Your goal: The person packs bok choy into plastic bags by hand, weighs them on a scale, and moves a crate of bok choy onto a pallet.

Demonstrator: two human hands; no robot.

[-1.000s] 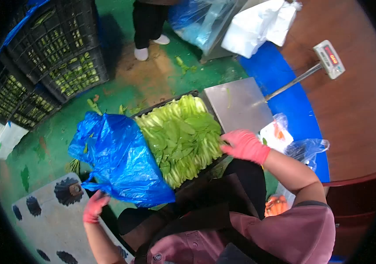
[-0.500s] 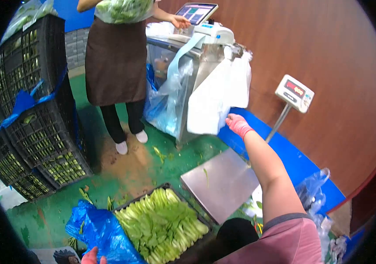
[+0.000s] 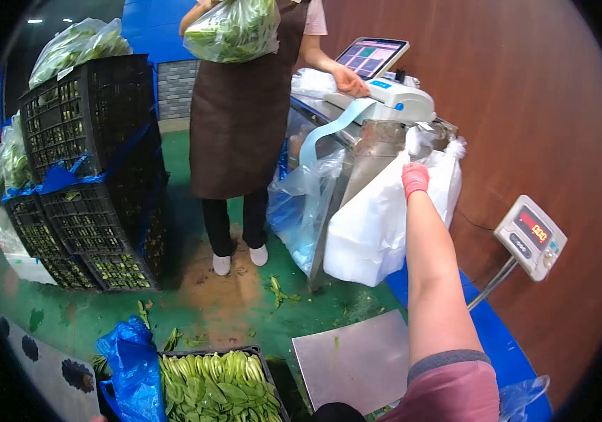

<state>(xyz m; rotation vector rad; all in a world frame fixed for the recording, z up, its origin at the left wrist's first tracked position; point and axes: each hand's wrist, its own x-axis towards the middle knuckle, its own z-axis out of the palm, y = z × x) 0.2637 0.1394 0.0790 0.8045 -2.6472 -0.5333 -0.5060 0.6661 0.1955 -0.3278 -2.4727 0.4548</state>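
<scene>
My right hand (image 3: 415,181), in a pink glove, reaches forward with its fingers closed on white plastic bags (image 3: 368,228) hanging from the side of the metal counter. Only a sliver of my left hand (image 3: 99,418) shows at the bottom edge, beside a blue plastic bag (image 3: 132,366); its fingers are hidden. Leafy greens (image 3: 220,394) fill a black crate at the bottom. To the right of the crate lies a flat metal scale platform (image 3: 350,359).
Across from me stands a person in a brown apron (image 3: 239,133), holding bagged greens (image 3: 234,32), one hand at the label printer (image 3: 403,98). Stacked black crates (image 3: 93,204) rise at left. The scale's display (image 3: 531,235) stands on a pole at right.
My right hand has moved forward and up and taken hold of the white bags. My left hand has nearly left the view. The whole view has shifted.
</scene>
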